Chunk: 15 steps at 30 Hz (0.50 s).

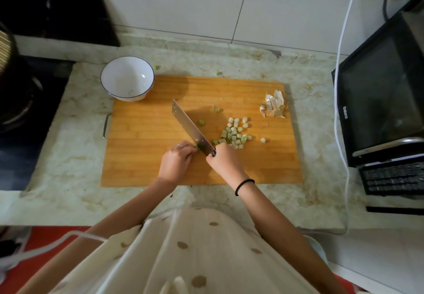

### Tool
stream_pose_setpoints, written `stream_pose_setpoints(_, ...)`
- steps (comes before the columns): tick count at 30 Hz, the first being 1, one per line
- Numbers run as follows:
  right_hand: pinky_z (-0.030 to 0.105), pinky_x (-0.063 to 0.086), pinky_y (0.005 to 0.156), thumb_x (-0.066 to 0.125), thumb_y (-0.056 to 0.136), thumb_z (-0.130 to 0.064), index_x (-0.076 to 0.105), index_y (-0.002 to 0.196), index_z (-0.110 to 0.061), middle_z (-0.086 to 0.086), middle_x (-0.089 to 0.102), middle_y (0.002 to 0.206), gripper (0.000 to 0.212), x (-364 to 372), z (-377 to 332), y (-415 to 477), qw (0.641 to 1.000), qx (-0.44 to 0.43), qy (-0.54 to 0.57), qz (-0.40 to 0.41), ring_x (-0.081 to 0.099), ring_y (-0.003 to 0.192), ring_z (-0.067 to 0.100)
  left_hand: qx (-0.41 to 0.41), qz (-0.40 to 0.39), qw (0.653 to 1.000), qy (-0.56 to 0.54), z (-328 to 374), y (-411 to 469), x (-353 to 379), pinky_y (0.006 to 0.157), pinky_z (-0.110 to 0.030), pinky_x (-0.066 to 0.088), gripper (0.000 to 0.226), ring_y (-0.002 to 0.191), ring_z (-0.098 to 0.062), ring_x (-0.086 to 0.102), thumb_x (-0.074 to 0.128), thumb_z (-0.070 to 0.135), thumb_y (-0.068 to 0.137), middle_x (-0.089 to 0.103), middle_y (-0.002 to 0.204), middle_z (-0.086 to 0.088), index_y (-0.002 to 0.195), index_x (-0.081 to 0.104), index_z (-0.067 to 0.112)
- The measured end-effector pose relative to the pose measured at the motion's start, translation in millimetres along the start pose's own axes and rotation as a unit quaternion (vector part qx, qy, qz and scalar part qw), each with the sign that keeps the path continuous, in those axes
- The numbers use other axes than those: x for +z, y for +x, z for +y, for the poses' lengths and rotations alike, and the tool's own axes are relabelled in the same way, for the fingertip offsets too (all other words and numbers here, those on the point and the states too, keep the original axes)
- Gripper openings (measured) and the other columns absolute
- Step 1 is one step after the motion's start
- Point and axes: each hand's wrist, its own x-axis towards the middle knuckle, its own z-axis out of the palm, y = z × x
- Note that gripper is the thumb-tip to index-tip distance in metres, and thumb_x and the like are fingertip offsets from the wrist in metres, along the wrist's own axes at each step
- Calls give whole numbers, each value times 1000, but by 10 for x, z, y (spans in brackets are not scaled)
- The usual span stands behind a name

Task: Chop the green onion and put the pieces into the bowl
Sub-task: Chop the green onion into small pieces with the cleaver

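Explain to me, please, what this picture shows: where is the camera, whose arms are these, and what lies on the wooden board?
There is no machine here. One camera sits on a person's head and looks down, so the two arms at the bottom are that person's own. On the stone counter lies a wooden cutting board. The right hand grips the handle of a wide knife, with the blade down on the board. The left hand pinches a short green onion stub next to the blade. To the right of the blade lies a pile of cut pieces, with a few strays around it. Dry garlic skins lie near the board's far right corner. A white bowl stands at the far left corner, and no pieces show in it. A black oven stands at the right.
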Motion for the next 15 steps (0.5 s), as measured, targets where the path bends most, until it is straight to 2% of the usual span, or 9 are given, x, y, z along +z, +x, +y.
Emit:
stream_pose_setpoints(2,25,27,42,50,89,-14,36,55,-16,0,41,53,38,-1,9,-41,1000,-16,-17,17,44,51,20,6,-5,1000,-25,21,-23,-22,57,-31,53,22,77,-26,65,55,-3,73,68,94,-10,84,73,5)
stream_pose_setpoints(5,26,26,42,50,90,-18,38,56,-15,0,40,52,36,16,60,-139,998,-37,-8,46,42,47,17,-11,-5,999,-46,16,-59,-47,70,-33,50,26,89,-28,60,55,-8,77,63,100,-12,94,71,4)
stream_pose_setpoints(9,26,22,41,51,90,-20,35,56,-16,-1,38,50,38,12,141,-298,997,-48,11,61,38,45,14,-36,8,998,-53,-41,-106,-90,85,-19,39,30,100,-18,53,65,-5,76,59,108,-6,104,66,8)
stream_pose_setpoints(12,25,22,41,50,90,-19,34,55,-17,-3,39,52,38,44,201,-386,998,-38,-2,45,38,46,13,-74,37,995,-55,-52,-152,-131,78,-25,45,23,96,-16,56,71,5,75,61,105,-3,97,67,10)
stream_pose_setpoints(15,26,21,43,50,90,-18,31,55,-17,-3,36,51,40,110,247,-447,999,-30,-1,28,35,46,12,-76,39,996,-33,-73,-183,-144,68,-28,50,12,88,-17,61,71,9,77,66,97,0,88,70,11)
